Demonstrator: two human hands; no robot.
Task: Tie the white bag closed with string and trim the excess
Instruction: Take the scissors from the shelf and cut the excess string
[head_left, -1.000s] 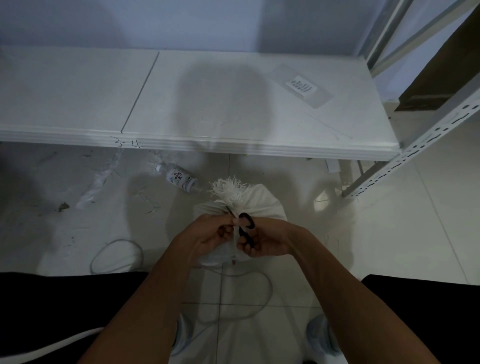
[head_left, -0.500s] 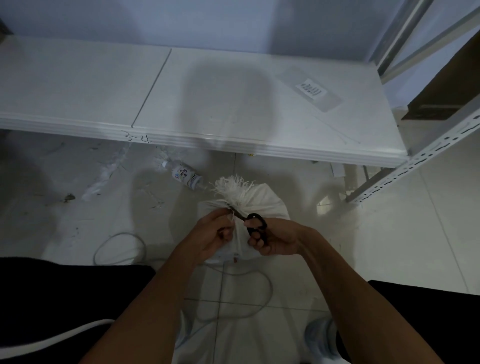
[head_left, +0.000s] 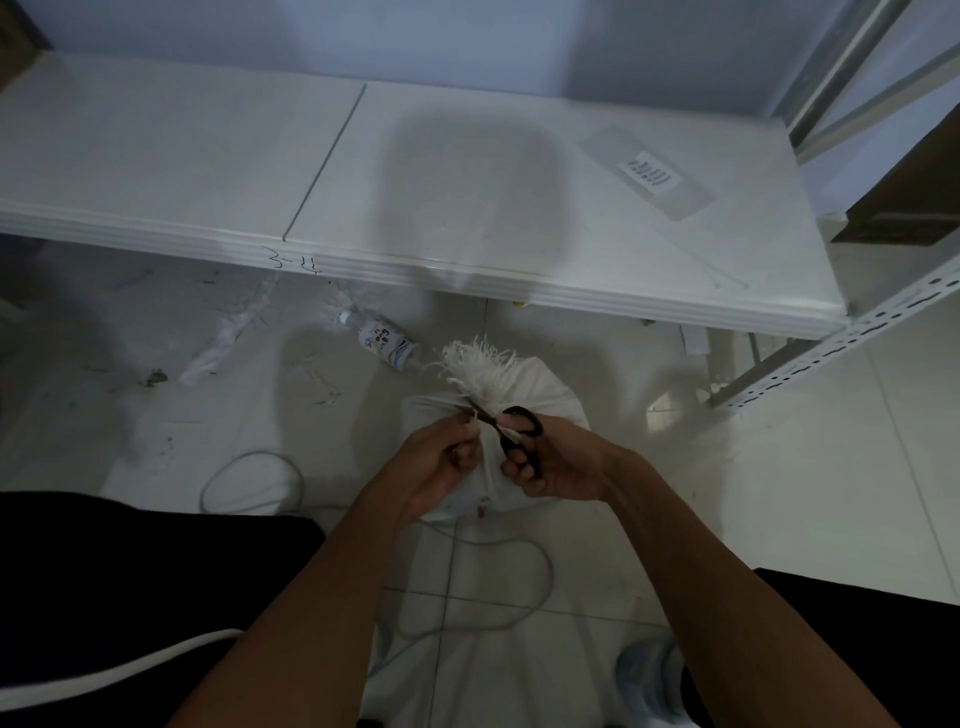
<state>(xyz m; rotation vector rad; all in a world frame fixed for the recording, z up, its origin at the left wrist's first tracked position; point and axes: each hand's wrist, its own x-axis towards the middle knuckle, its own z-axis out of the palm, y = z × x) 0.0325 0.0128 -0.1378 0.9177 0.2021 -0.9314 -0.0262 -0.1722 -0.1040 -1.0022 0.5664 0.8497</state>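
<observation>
A stuffed white bag (head_left: 540, 389) stands on the tiled floor between my knees, its frayed mouth (head_left: 480, 366) gathered into a tuft. My left hand (head_left: 441, 462) pinches a strand of white string (head_left: 472, 418) just left of the bag's neck. My right hand (head_left: 550, 462) grips black-handled scissors (head_left: 519, 428), whose blades point up and left to the string beside my left fingers. More string (head_left: 488, 470) hangs down the bag's front between my hands. The knot itself is hidden by my fingers.
A low white shelf (head_left: 467, 280) runs across in front of the bag, with a metal rack post (head_left: 841, 343) at right. A small plastic bottle (head_left: 384, 340) lies on the floor behind the bag. Loose cord (head_left: 249, 478) loops on the tiles. My dark-clothed knees flank the bag.
Both hands have risen slightly toward the bag's neck. The scissor blades have swung from above my right fist to reach the string at my left fingertips.
</observation>
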